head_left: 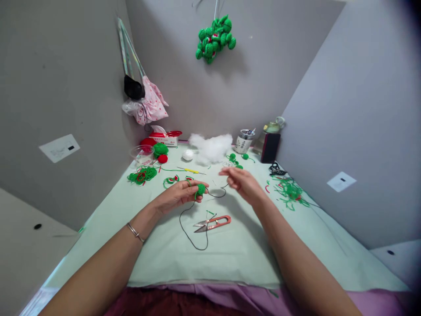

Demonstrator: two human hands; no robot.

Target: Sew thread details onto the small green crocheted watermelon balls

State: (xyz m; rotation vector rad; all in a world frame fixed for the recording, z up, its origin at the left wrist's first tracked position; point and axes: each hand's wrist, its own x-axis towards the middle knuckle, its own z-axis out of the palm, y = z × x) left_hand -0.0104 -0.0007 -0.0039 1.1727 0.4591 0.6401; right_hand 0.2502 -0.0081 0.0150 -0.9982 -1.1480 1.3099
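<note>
My left hand (184,193) is closed around a small green crocheted ball (201,189), pinched between thumb and fingers. Black thread (199,249) comes out of the ball; one length loops down onto the table and over the thread snips (217,223). Another length curves across to my right hand (241,183), whose fingertips are pinched together where the thread ends. Whether a needle is in that pinch is too small to make out. The orange-handled snips lie below the ball, blades pointing left. Green and red crocheted pieces (171,179) lie just beyond my left hand.
White stuffing (212,147) sits at the back beside a white ball (187,155). A yellow crochet hook (191,170) lies before them. Yarn scraps (142,175) and green yarn (160,149) are left; more scraps (291,192), a phone (270,148) and a tin (244,142) are right.
</note>
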